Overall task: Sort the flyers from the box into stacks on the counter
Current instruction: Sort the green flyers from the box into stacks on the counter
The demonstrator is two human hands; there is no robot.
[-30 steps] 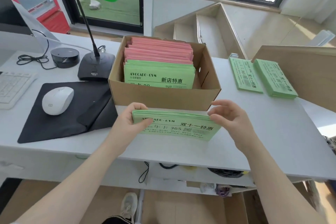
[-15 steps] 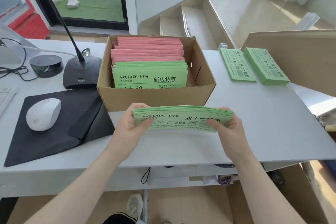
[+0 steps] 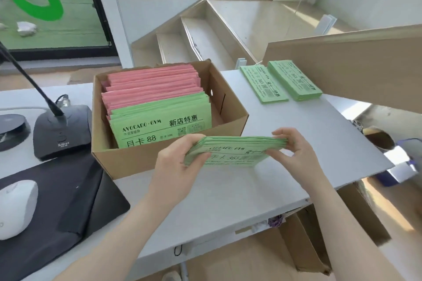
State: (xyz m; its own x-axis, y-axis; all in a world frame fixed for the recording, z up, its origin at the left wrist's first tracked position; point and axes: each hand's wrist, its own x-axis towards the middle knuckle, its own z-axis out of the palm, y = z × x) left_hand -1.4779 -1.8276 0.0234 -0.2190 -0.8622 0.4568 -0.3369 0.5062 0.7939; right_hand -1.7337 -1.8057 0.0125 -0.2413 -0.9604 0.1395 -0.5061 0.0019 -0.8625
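Both hands hold one bundle of green flyers [image 3: 235, 150] above the bench [image 3: 308, 143], just in front of the cardboard box [image 3: 159, 162]: the left hand [image 3: 180, 166] grips its left end with fingers curled round it, and the right hand [image 3: 294, 157] pinches its right end between thumb and fingertips. The box holds upright green flyers [image 3: 159, 121] at the front and pink flyers [image 3: 150, 84] behind. Two green stacks [image 3: 280, 83] lie side by side on the bench, well apart to the right.

Left hand [image 3: 180, 166], right hand [image 3: 294, 157] raised, fingers curled, pinching, forearms converging
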